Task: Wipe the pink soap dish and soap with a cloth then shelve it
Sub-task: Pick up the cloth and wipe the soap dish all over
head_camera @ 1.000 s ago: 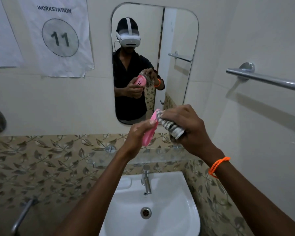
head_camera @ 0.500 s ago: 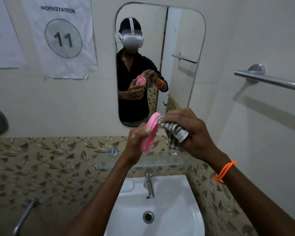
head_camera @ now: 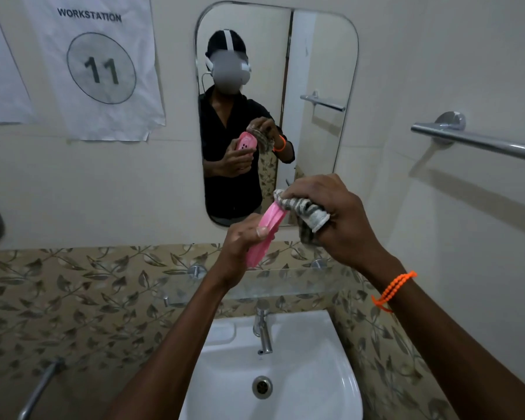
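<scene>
My left hand (head_camera: 243,244) grips the pink soap dish (head_camera: 267,228) and holds it tilted on edge above the glass shelf (head_camera: 288,283). In my right hand (head_camera: 337,216) is a bunched grey-and-white striped cloth (head_camera: 305,212), pressed against the dish's upper end. The mirror (head_camera: 315,56) reflects the dish's underside with its holes. I cannot see the soap.
A white sink (head_camera: 309,374) with a chrome tap (head_camera: 262,331) lies below my arms. A chrome towel bar (head_camera: 479,140) runs along the right wall. Paper signs hang left of the mirror. A metal pipe (head_camera: 40,389) sticks out at the lower left.
Both hands stay together in front of the mirror's bottom edge. The cloth has shifted slightly over the dish's top end, and the dish has tilted a little more.
</scene>
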